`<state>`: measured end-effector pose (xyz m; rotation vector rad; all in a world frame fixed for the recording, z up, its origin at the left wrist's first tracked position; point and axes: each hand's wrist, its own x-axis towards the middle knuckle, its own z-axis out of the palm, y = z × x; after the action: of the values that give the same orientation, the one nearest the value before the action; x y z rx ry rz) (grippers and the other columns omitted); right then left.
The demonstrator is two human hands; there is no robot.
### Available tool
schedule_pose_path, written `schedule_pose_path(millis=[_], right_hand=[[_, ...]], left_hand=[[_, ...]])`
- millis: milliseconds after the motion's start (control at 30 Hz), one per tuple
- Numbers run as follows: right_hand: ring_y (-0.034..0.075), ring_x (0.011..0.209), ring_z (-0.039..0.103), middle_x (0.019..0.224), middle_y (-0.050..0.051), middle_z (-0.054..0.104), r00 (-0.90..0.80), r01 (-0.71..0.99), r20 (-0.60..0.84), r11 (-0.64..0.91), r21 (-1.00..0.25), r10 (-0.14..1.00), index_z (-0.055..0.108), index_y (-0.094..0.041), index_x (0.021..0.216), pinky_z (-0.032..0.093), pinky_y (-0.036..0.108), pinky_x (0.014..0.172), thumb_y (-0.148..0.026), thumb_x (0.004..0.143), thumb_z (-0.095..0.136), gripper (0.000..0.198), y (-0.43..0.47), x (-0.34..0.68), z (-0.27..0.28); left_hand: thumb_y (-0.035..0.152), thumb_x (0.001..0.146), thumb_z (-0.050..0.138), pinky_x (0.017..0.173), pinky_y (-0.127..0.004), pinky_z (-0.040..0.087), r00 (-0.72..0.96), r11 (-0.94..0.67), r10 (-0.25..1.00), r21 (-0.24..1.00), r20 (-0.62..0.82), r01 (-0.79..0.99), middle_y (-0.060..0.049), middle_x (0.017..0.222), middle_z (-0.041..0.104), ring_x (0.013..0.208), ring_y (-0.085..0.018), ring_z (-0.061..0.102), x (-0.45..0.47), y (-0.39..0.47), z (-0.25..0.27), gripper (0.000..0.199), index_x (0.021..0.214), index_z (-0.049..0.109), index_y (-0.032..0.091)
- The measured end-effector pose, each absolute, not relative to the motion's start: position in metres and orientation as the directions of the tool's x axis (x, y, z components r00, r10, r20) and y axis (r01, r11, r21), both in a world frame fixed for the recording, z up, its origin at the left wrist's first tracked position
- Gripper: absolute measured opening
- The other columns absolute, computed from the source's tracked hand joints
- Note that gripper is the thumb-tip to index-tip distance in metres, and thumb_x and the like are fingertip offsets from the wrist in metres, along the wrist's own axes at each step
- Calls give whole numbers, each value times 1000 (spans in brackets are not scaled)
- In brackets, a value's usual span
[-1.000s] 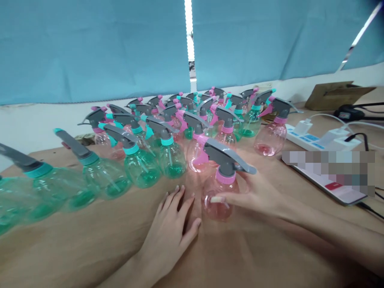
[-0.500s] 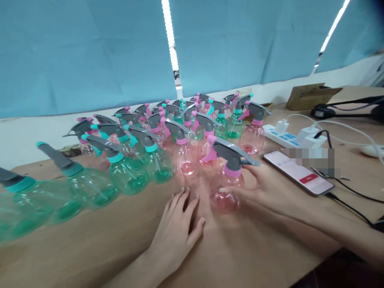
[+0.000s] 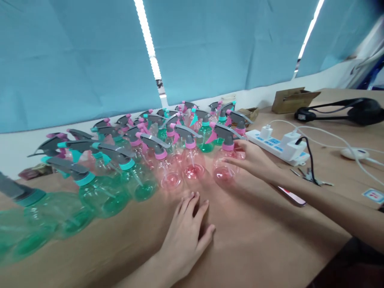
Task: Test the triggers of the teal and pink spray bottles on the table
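Observation:
My right hand [image 3: 244,158] is closed around a pink spray bottle [image 3: 225,172] with a grey trigger head, at the right end of the front row. The bottle stands upright. My left hand [image 3: 189,230] lies on the brown table with fingers spread, holding nothing. Just beyond it are a clear pink spray bottle [image 3: 171,174] and another pink spray bottle [image 3: 193,162]. To the left, green spray bottles [image 3: 141,182] with turquoise collars continue the row.
Several more spray bottles crowd behind. At right lie a white power strip [image 3: 279,148] with plugs and cables, a phone [image 3: 292,196] partly hidden under my right forearm, keys [image 3: 310,176], a black headset [image 3: 345,112] and a cardboard box [image 3: 292,100]. A blue sheet [image 3: 210,48] covers the wall.
My right hand has carried the pink spray bottle away from me, up to the row's end. My forearm now covers most of the phone. The camera view has turned right; my left hand stays flat.

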<state>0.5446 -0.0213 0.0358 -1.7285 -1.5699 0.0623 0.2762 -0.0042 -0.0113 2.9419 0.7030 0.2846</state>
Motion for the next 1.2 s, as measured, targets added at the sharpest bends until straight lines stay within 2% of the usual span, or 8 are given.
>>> schedule_pose_path(millis=[167, 400, 533, 667, 867, 1033, 1100, 1200], right_hand=[[30, 96, 63, 103, 17, 66, 261, 824, 465, 55, -563, 846, 57, -10, 107, 48, 46, 85, -47, 74, 70, 52, 2, 548, 35], [29, 88, 64, 95, 13, 67, 253, 839, 450, 38, -543, 856, 59, -15, 94, 48, 43, 78, -42, 75, 69, 35, 16, 546, 43], [30, 86, 64, 92, 13, 68, 280, 834, 431, 5, -552, 858, 60, -13, 97, 48, 43, 76, -44, 75, 69, 39, 23, 545, 46], [30, 91, 65, 98, 14, 69, 289, 825, 426, 2, -565, 858, 60, -11, 104, 48, 42, 78, -42, 75, 69, 44, 26, 544, 46], [31, 102, 64, 107, 18, 68, 301, 798, 431, 23, -602, 851, 52, -6, 122, 49, 44, 86, -46, 74, 70, 64, 26, 546, 40], [28, 116, 57, 127, 15, 61, 285, 760, 427, 70, -647, 858, 51, -13, 127, 46, 44, 97, -49, 75, 68, 65, 12, 553, 38], [26, 111, 61, 123, 12, 63, 274, 735, 407, 83, -673, 871, 55, -17, 122, 50, 41, 93, -50, 76, 66, 58, 0, 559, 41], [21, 86, 69, 106, 7, 70, 286, 710, 369, 63, -702, 884, 64, -20, 104, 56, 33, 72, -52, 78, 63, 42, -20, 573, 47]], left_hand=[[32, 92, 54, 105, -57, 34, 887, -891, 444, 163, 125, 424, -19, 142, 44, 133, -35, 37, 289, -4, -9, 45, 132, 51, 12], [34, 92, 54, 104, -57, 33, 893, -895, 434, 173, 119, 411, -18, 143, 43, 132, -35, 38, 297, -1, -11, 43, 131, 52, 15], [35, 92, 54, 104, -58, 34, 895, -897, 426, 191, 133, 398, -17, 143, 43, 133, -36, 37, 300, 1, -13, 44, 131, 52, 15], [35, 93, 54, 104, -57, 34, 899, -899, 419, 198, 127, 391, -17, 143, 43, 133, -35, 36, 305, 3, -13, 44, 132, 51, 15], [37, 93, 52, 104, -57, 34, 906, -901, 412, 192, 100, 389, -17, 143, 42, 133, -34, 36, 315, 6, -12, 44, 131, 51, 14], [42, 96, 46, 104, -56, 35, 906, -907, 401, 197, 135, 373, -17, 144, 41, 134, -34, 34, 319, 9, -19, 47, 135, 48, 15], [44, 97, 43, 104, -56, 34, 905, -910, 396, 198, 157, 364, -17, 145, 39, 134, -33, 34, 320, 10, -22, 48, 136, 47, 16], [45, 98, 40, 104, -55, 34, 905, -912, 391, 207, 169, 355, -15, 145, 40, 134, -32, 34, 320, 12, -25, 48, 136, 46, 17]])
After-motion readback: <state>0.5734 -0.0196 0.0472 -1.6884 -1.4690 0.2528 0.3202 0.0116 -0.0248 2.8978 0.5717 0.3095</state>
